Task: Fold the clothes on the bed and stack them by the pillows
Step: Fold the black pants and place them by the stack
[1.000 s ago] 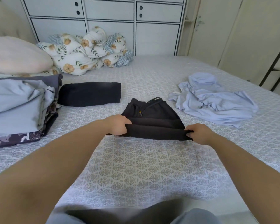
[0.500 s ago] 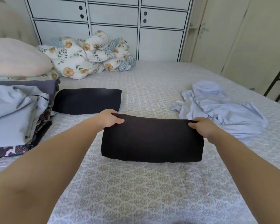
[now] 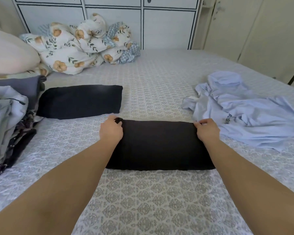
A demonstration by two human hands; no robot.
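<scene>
A black garment [image 3: 159, 145], folded into a flat rectangle, lies on the bed in front of me. My left hand [image 3: 111, 129] pinches its far left corner. My right hand [image 3: 206, 130] pinches its far right corner. Another folded black garment [image 3: 80, 101] lies further back to the left. A crumpled light blue shirt [image 3: 244, 109] lies unfolded on the right. A stack of folded clothes [image 3: 8, 116] sits at the left edge beside a pale pillow [image 3: 8, 55].
The bed sheet [image 3: 153, 200] has a grey patterned print. A bunched floral duvet [image 3: 78, 48] lies at the back against white cupboards [image 3: 165, 26]. Pale doors [image 3: 261, 31] stand on the right.
Both hands lifted the near edge of the black garment and folded it away from me. The garment now lies flat as a rectangle, with my hands at its far corners.
</scene>
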